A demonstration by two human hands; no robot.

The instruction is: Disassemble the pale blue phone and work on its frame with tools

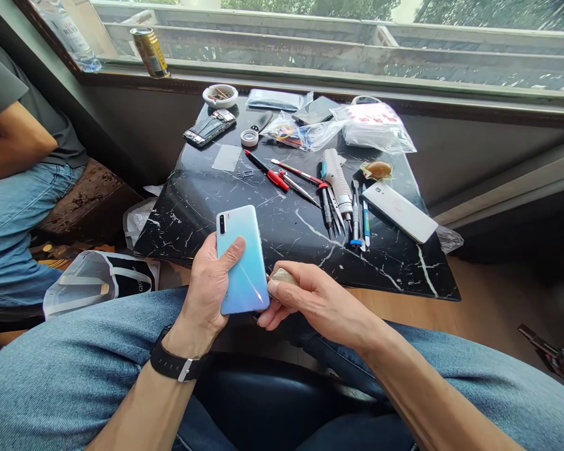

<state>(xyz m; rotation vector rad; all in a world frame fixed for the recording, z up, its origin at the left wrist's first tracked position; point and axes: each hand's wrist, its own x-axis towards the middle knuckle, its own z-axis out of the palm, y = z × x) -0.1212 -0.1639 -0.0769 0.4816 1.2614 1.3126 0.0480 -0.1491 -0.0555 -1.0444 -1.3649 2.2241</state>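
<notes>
A light-blue smartphone is held back side up in my left hand, the thumb lying across its back and the fingers underneath. Its camera strip faces up at the top left corner. At the phone's lower right edge, my right hand pinches a small beige-grey piece between thumb and fingers. The fingers cover most of that piece, so its kind cannot be made out. Both hands are over my lap, in front of the black marbled table.
On the table lie an opened phone, a magnifier, a red pen, an electric screwdriver, tweezers, a white phone and plastic bags. An ashtray stands behind. A person sits left, near a bin.
</notes>
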